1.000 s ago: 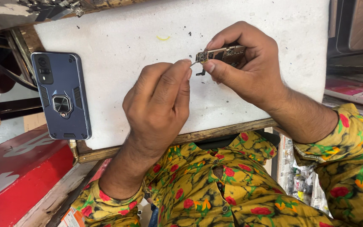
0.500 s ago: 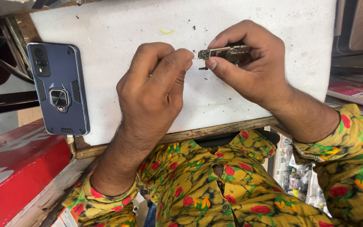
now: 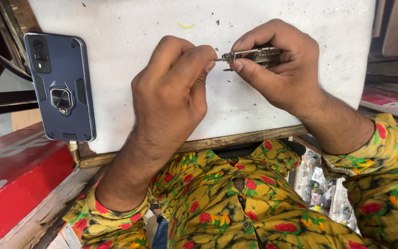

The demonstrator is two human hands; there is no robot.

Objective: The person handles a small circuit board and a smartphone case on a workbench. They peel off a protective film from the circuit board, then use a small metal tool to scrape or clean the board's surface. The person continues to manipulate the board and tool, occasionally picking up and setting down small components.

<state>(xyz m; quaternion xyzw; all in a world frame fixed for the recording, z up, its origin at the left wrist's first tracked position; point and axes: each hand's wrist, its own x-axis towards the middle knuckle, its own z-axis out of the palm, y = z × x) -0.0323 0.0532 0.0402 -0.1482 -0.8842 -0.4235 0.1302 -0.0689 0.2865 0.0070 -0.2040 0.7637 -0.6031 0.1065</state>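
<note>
Metal component (image 3: pixel 253 56), small, sits pinched in my right hand (image 3: pixel 277 69) above the white worktop (image 3: pixel 130 27); my left hand (image 3: pixel 173 87) pinches its protruding end, steadying it.

So the phone (image 3: pixel 60 87) lies on the board (image 3: pixel 130 27) at its 9 o'clock edge. Both hands sit over the board's middle, left hand (image 3: pixel 171 92) at 9 o'clock of the right hand (image 3: pixel 277 69), small metal part (image 3: pixel 254 55) between them.

A dark blue phone (image 3: pixel 61 87) in a rugged ring-stand case lies face down at the left edge of a white worktop (image 3: pixel 130 27). A red box (image 3: pixel 14 180) sits below the worktop's left corner.
</note>
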